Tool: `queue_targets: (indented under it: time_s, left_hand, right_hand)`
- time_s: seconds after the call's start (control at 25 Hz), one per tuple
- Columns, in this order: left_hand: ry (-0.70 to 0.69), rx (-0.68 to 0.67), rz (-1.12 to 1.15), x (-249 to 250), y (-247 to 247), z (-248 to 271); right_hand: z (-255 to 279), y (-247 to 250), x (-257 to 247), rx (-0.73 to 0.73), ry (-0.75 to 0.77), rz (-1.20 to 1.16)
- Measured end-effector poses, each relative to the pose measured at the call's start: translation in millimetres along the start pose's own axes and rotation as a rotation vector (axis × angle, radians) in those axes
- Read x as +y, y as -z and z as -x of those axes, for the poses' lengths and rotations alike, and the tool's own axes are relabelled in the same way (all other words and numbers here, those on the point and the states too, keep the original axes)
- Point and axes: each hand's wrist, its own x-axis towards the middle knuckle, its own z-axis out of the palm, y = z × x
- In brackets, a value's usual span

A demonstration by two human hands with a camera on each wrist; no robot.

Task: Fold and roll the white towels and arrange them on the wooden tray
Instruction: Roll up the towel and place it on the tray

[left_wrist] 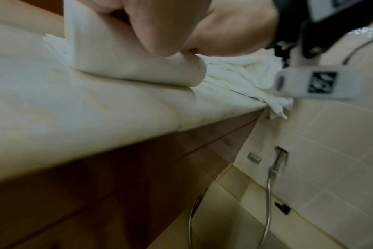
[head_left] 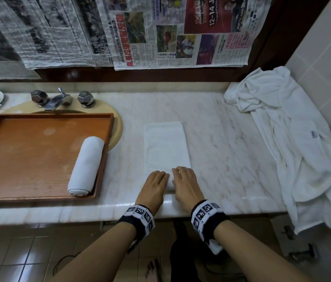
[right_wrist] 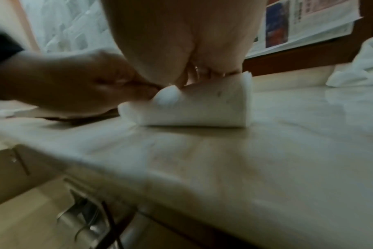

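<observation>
Marble counter [head_left: 231,139], sink at ten o'clock. Folded white towel [head_left: 165,145] dead centre, near end curled into a short fat roll. Left hand [head_left: 154,186] and right hand [head_left: 185,184] side by side, fingers curled over that roll. Rolled towel [head_left: 85,165] lying on wooden tray [head_left: 28,155] at nine o'clock.

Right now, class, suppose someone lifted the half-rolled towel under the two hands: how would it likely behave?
The half-rolled towel is soft cloth, so it would probably sag and flop. Its rolled end, under the left hand and right hand, looks loose, so it may well unroll once released. It likely weighs little; pushed on the smooth marble counter, it would probably slide or bunch.
</observation>
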Motion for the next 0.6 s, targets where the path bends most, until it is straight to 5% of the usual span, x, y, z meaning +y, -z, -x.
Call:
queue_targets:
  time_s: [0.2, 0.4, 0.6]
  left_hand:
    - [0.083, -0.167, 0.027, -7.1, 14.2, -31.1]
    - [0.065, 0.001, 0.04, 7.5, -2.5, 5.5]
    - [0.06, -0.077, 0.025, 3.9, 7.5, -8.4]
  right_hand:
    - [2.7, -5.2, 2.3, -0.023, 0.032, 0.044]
    - [-18.5, 10.4, 12.3, -0.098, 0.132, 0.014]
    - [0.6, -4.5, 3.3, -0.071, 0.035, 0.062]
